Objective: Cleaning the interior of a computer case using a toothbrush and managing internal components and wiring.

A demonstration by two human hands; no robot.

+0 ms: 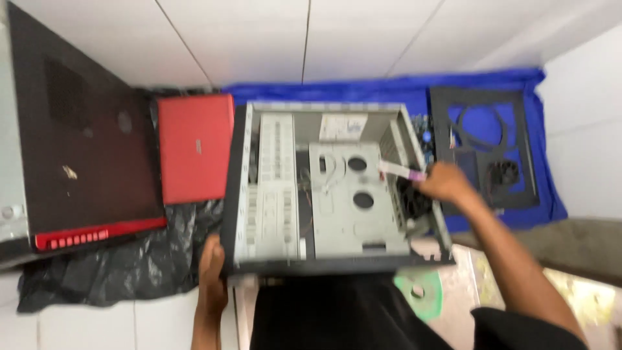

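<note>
Open computer case mid-frame, left hand gripping its lower-left corner, right hand pinching a white strip, red laptop left

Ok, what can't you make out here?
Head view only:
- Right hand: grip on the pale strip lost to motion blur.
- Left hand: fingers hidden behind the computer case corner.
- Black panel: parts on it blurred.
- Green disc: partly covered by dark clothing.
</note>
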